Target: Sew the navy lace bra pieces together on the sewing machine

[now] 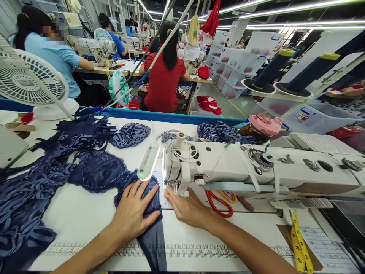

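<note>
My left hand (134, 211) lies flat, fingers spread, on a navy lace garment piece (99, 171) just left of the needle of the white sewing machine (228, 163). My right hand (186, 207) rests on the table right below the machine head, its fingers together and pointing at the fabric edge by the presser foot; the fingertips are partly hidden under the machine. A strip of the navy fabric (154, 239) hangs toward me between my forearms.
A heap of navy lace pieces (31, 190) covers the table's left side. Red-handled scissors (218, 203) lie under the machine arm, a yellow tape measure (299, 243) at the right. A white fan (31, 82) stands back left. Other workers sit at machines beyond.
</note>
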`<state>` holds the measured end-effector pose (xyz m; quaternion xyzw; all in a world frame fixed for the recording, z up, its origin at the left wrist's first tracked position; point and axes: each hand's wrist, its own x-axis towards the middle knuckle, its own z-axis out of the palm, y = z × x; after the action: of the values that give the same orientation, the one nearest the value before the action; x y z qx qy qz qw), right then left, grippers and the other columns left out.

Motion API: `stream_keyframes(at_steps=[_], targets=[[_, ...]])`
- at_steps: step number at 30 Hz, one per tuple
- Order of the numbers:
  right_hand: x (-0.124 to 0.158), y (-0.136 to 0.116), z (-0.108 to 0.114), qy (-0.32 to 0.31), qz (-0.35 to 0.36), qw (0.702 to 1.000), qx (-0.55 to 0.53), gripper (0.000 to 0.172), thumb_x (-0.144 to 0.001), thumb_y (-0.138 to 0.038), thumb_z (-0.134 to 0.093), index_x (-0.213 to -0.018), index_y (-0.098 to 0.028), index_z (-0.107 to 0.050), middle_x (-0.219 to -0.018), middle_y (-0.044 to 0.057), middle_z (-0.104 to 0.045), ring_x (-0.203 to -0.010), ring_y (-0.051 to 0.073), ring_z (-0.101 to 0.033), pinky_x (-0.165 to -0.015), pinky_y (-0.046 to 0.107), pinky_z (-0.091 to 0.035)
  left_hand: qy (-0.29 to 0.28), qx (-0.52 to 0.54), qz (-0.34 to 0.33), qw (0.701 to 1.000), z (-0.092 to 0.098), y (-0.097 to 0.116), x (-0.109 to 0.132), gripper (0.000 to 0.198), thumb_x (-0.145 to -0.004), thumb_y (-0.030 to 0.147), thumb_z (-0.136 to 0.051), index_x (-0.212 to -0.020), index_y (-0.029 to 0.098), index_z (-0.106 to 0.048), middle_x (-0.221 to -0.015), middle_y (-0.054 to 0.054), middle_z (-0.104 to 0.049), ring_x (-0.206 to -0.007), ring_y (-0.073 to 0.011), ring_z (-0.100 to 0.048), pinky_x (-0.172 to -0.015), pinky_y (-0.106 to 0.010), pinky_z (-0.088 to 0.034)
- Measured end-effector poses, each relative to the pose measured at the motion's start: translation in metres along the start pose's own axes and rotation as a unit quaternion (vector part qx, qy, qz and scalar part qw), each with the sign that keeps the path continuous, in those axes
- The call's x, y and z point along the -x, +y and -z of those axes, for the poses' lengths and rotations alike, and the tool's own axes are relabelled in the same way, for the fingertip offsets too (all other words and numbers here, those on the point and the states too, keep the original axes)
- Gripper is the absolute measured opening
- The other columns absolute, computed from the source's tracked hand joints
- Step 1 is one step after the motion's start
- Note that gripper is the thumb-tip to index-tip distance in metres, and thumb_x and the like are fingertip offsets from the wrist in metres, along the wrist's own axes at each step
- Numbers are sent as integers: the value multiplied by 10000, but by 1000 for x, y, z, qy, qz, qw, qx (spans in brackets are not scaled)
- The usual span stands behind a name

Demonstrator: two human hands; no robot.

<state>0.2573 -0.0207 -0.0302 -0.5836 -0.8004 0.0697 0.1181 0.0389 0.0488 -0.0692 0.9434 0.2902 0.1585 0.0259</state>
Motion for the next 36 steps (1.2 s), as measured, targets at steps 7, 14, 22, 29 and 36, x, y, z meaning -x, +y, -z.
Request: stream_keyframes(at_steps=[7, 14, 22, 29, 36], targets=[[37, -10, -24, 77, 156, 984, -47, 129, -976, -272, -524, -960, -172, -603, -938, 52, -645, -861, 172, -576, -758, 308, -428, -36, 36, -20, 998, -2, -12, -48, 552, -811, 502, -639, -1285, 228, -566, -1392, -132, -492, -1272, -365, -424, -1030, -532, -374], [34, -15, -24, 89, 197, 975, -59, 160, -958, -293, -574, -1042, -160, -606, -975, 56, -671, -987, 166, -594, -997, 357, -402, -30, 63, -38, 997, 8, -10, -52, 413, -876, 409, -623, -1230, 203, -571, -1274, -131, -547, -1191, -325, -487, -986, -484, -427], [39, -17, -28, 82, 191, 977, -56, 155, -944, -308, -572, -998, -169, -615, -902, 47, -661, -940, 177, -594, -1038, 376, -390, 45, -19, -131, 990, -5, 19, -8, 304, -946, 80, -419, -1217, 109, -554, -881, -85, -637, -808, -214, -578, -726, -372, -491], [37, -20, -23, 87, 189, 975, -73, 148, -949, -267, -551, -1032, -160, -611, -943, 58, -666, -937, 165, -605, -996, 372, -418, 18, -9, -93, 995, -3, 15, -17, 316, -944, 123, -432, -1223, 129, -581, -901, -90, -633, -823, -226, -591, -739, -404, -495], [24, -4, -24, 186, -8, 980, 65, 203, -995, -214, -477, -973, -132, -661, -655, 33, -622, -564, 140, -557, -546, 270, -418, 47, 11, -111, 993, -11, 10, -13, 412, -911, 79, -422, -1302, 123, -545, -1305, -143, -596, -1287, -308, -486, -1090, -577, -372]])
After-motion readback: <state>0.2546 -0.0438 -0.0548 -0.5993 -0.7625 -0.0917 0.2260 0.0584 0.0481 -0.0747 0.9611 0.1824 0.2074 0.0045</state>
